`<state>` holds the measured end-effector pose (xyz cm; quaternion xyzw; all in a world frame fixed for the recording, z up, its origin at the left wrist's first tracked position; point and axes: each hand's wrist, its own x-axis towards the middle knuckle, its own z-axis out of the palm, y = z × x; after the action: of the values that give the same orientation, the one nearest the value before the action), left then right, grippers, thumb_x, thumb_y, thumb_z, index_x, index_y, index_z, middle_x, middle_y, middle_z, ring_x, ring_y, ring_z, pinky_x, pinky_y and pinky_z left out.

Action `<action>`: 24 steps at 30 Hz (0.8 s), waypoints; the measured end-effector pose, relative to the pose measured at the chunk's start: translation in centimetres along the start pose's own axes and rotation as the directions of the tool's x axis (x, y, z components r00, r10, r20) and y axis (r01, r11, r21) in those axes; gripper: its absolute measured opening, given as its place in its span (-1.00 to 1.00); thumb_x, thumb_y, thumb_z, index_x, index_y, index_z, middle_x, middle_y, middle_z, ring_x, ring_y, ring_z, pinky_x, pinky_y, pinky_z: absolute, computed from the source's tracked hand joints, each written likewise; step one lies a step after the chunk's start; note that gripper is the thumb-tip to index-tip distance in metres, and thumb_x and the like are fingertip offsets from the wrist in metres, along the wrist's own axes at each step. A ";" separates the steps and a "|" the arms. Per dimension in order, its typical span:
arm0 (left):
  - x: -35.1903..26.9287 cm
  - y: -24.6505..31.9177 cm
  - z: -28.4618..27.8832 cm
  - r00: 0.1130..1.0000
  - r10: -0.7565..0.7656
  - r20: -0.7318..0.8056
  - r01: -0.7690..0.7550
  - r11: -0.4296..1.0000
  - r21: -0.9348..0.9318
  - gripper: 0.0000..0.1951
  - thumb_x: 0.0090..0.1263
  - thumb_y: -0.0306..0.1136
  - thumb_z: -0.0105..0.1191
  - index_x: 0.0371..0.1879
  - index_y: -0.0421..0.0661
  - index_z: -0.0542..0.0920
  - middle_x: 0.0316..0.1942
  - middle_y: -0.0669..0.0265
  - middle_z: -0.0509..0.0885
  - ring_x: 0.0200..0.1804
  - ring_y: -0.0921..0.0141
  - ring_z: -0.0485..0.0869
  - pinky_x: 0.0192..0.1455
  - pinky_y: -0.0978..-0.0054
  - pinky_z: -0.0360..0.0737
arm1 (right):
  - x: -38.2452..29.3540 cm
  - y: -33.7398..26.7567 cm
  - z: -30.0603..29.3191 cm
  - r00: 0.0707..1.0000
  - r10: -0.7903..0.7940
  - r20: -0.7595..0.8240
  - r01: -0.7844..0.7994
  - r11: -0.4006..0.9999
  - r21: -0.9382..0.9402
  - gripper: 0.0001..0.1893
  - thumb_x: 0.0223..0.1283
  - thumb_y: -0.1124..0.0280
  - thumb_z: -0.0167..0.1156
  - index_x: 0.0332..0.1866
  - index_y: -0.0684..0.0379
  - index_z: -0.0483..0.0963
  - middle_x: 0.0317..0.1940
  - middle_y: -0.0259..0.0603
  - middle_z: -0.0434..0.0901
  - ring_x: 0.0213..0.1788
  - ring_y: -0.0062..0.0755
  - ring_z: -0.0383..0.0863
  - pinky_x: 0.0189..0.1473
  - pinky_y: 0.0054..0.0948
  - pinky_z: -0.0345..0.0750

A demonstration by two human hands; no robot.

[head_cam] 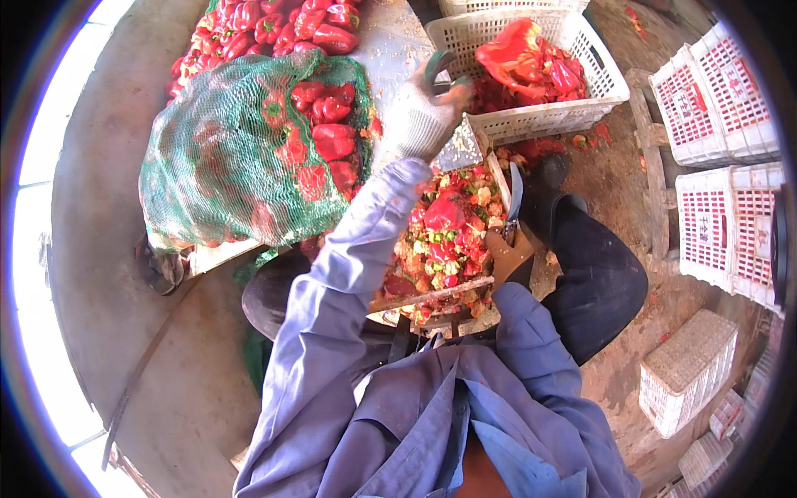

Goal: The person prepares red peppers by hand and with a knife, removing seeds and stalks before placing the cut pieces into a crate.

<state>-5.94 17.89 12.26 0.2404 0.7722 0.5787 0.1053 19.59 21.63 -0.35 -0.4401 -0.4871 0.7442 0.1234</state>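
Note:
My left hand (429, 109), in a pale knit glove with dark fingertips, reaches to the near left side of a white slatted plastic crate (535, 124). Its fingers are apart and hold nothing. Cut red pepper pieces (563, 75) fill part of that crate; a large, blurred red pepper piece (510, 53) shows above them, and I cannot tell whether it rests there. My right hand (505, 249) grips a knife (515, 193), blade pointing away from me. Beside it, a wooden-edged tray (461, 287) holds pepper cores, seeds and a red pepper (447, 211).
Left of my forearm lies a green mesh sack (224, 155) of red peppers, its mouth open. More whole red peppers (274, 28) are heaped behind it on a metal surface (392, 31). Stacked white crates (703, 99) stand at right by a wooden pallet (650, 155); an overturned crate (688, 367) sits nearer.

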 end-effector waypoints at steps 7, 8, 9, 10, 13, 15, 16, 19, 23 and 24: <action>-2.3 -5.6 -10.9 0.972 -0.098 -0.212 0.226 0.177 0.958 -0.15 0.22 0.01 0.50 0.54 0.15 0.47 0.46 0.11 0.52 0.44 0.02 0.54 0.39 0.05 0.58 | -0.8 -0.4 1.3 0.999 0.051 0.013 -0.049 0.992 -0.114 -0.91 0.28 0.51 0.34 -0.19 0.25 0.60 -0.53 -0.42 0.51 -0.66 -0.60 0.45 -0.63 -0.45 0.38; -3.0 -6.4 -12.5 0.974 -0.133 -0.185 0.199 0.101 0.975 -0.11 0.21 0.03 0.51 0.56 0.16 0.44 0.48 0.10 0.50 0.45 0.01 0.54 0.39 0.05 0.59 | -0.7 -0.2 1.6 0.992 0.111 0.056 -0.109 0.993 -0.041 -0.92 0.28 0.50 0.33 -0.22 0.25 0.58 -0.54 -0.43 0.49 -0.65 -0.63 0.42 -0.61 -0.45 0.40; -3.3 -6.5 -12.8 0.974 -0.168 -0.152 0.160 0.034 0.987 -0.08 0.20 0.05 0.52 0.59 0.17 0.41 0.50 0.09 0.47 0.45 0.00 0.53 0.39 0.05 0.59 | -0.4 0.4 1.5 0.993 0.105 0.060 -0.103 0.994 -0.040 -0.92 0.28 0.50 0.32 -0.23 0.25 0.57 -0.54 -0.44 0.47 -0.63 -0.64 0.41 -0.59 -0.45 0.40; -3.5 -6.6 -12.8 0.973 -0.168 -0.156 0.167 0.052 0.985 -0.06 0.19 0.04 0.53 0.59 0.16 0.40 0.49 0.08 0.47 0.45 0.00 0.52 0.39 0.05 0.60 | 0.1 1.2 1.4 0.993 0.098 0.064 -0.096 0.995 -0.038 -0.92 0.28 0.50 0.32 -0.24 0.25 0.56 -0.54 -0.45 0.46 -0.61 -0.65 0.40 -0.56 -0.45 0.40; -4.0 -6.5 -12.7 0.968 -0.189 -0.167 0.186 0.085 0.979 -0.02 0.16 0.01 0.56 0.61 0.15 0.38 0.47 0.05 0.47 0.45 -0.02 0.52 0.40 0.04 0.61 | 0.6 2.5 1.4 0.998 0.038 0.048 -0.033 0.994 -0.107 -0.93 0.26 0.52 0.30 -0.27 0.25 0.54 -0.53 -0.48 0.42 -0.51 -0.68 0.32 -0.45 -0.44 0.35; -4.0 -6.5 -12.7 0.961 -0.219 -0.167 0.189 0.082 0.979 -0.01 0.13 -0.01 0.58 0.61 0.14 0.38 0.45 0.03 0.48 0.44 -0.03 0.52 0.40 0.03 0.62 | 0.5 2.8 1.4 0.999 0.007 0.041 -0.004 0.996 -0.084 -0.94 0.26 0.53 0.29 -0.26 0.25 0.55 -0.53 -0.49 0.42 -0.49 -0.69 0.31 -0.43 -0.43 0.32; -4.2 -6.4 -12.7 0.970 -0.184 -0.158 0.185 0.141 0.973 -0.01 0.10 -0.12 0.60 0.60 0.12 0.39 0.41 -0.01 0.49 0.42 -0.07 0.52 0.39 0.01 0.61 | 0.5 2.7 1.4 0.997 -0.075 0.008 0.075 0.980 -0.183 -0.93 0.27 0.53 0.31 -0.24 0.26 0.55 -0.54 -0.48 0.41 -0.49 -0.69 0.32 -0.43 -0.42 0.34; -5.1 -7.7 -14.2 0.983 0.002 -0.185 0.160 0.497 0.853 -0.03 0.06 -0.24 0.61 0.57 0.09 0.43 0.39 -0.06 0.49 0.39 -0.14 0.54 0.39 -0.03 0.60 | -0.5 0.8 1.9 0.997 0.067 -0.045 -0.069 0.996 -0.050 -0.88 0.27 0.52 0.35 -0.23 0.29 0.55 -0.53 -0.47 0.40 -0.47 -0.66 0.32 -0.41 -0.41 0.36; -5.7 -5.9 -12.9 0.932 0.289 -0.220 -0.107 0.797 0.594 -0.14 0.12 -0.41 0.54 0.50 -0.07 0.48 0.31 -0.08 0.54 0.31 -0.06 0.63 0.41 0.05 0.60 | 0.4 2.1 1.2 0.971 -0.233 -0.056 0.217 0.954 -0.209 -0.88 0.29 0.54 0.36 -0.24 0.28 0.53 -0.50 -0.47 0.40 -0.45 -0.64 0.38 -0.39 -0.47 0.42; -6.0 -5.6 -12.2 0.914 0.301 -0.271 -0.146 0.869 0.472 -0.20 0.19 -0.41 0.51 0.49 -0.15 0.48 0.27 -0.04 0.57 0.31 0.07 0.64 0.41 0.14 0.59 | -0.2 0.9 1.7 0.962 -0.272 -0.036 0.255 0.936 -0.243 -0.84 0.28 0.50 0.39 -0.23 0.31 0.53 -0.51 -0.45 0.40 -0.45 -0.60 0.35 -0.39 -0.42 0.41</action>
<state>-7.51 3.48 10.07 0.2448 0.8559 0.4287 -0.1540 18.60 19.98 -0.73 -0.4078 -0.6221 0.6421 0.1856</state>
